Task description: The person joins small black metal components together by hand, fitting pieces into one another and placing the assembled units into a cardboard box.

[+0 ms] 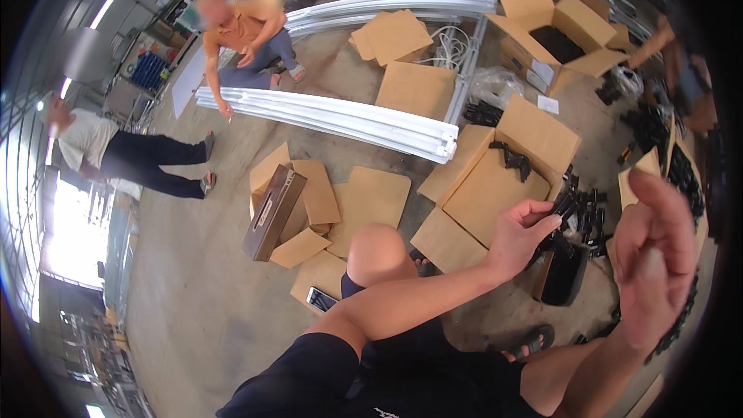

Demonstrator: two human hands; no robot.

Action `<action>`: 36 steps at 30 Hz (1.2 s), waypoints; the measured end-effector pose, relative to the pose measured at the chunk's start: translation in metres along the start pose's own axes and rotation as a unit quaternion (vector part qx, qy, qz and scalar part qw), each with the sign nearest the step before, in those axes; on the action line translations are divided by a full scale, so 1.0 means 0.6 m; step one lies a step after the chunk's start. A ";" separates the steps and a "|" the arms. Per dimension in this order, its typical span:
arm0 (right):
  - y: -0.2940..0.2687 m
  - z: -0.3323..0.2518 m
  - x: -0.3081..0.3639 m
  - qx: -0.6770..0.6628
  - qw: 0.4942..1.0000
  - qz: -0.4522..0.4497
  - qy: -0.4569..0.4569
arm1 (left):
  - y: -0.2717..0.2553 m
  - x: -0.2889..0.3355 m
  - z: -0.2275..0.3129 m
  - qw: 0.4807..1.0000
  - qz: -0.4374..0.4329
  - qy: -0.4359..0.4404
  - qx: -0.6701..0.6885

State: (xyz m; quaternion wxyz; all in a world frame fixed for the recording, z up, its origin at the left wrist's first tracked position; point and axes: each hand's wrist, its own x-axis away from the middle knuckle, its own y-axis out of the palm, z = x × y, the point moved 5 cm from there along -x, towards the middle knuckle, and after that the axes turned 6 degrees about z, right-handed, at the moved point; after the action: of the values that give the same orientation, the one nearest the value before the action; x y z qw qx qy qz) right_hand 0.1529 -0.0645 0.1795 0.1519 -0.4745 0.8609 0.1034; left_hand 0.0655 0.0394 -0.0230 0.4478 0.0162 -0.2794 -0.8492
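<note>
My left hand (524, 238) pinches a black plastic part (563, 207) between thumb and fingers; its exact kind cannot be made out. Raised at the right, my right hand (656, 259) has its fingers loosely bent and apart, with nothing visible in it. Beyond the left hand stands an open cardboard box (495, 190) with a black bracket-like piece (511, 161) in it. Just below the held part is a small black bin (563, 275). Several similar black parts (594, 220) lie on the floor between my hands, partly hidden.
Long silver metal profiles (333, 118) lie ahead, where a person in orange (232, 35) crouches. Another person (147, 155) sits at the left. A larger open carton (549, 27) stands far right, near another person's arm (652, 42). A phone (321, 299) rests on cardboard beside my knee.
</note>
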 end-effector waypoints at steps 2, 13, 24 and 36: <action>-0.023 0.049 0.012 0.120 0.989 0.055 0.064 | -0.014 -0.002 0.008 1.000 0.020 0.016 0.009; -0.043 0.325 0.125 -0.045 0.964 0.154 0.212 | -0.007 0.020 -0.007 0.998 -0.026 0.027 -0.043; -0.045 0.334 0.133 0.008 0.966 0.184 0.184 | 0.015 0.011 -0.020 0.997 -0.027 0.054 -0.039; -0.040 0.311 0.124 0.092 0.976 0.146 0.132 | 0.015 0.013 -0.008 0.997 -0.045 0.060 -0.036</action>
State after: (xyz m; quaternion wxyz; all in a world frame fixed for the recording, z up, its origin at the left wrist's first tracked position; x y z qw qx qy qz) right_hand 0.1664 -0.0754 -0.0220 0.0635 -0.3376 0.9390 -0.0182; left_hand 0.0689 0.0273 -0.0213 0.4256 0.0631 -0.2200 -0.8755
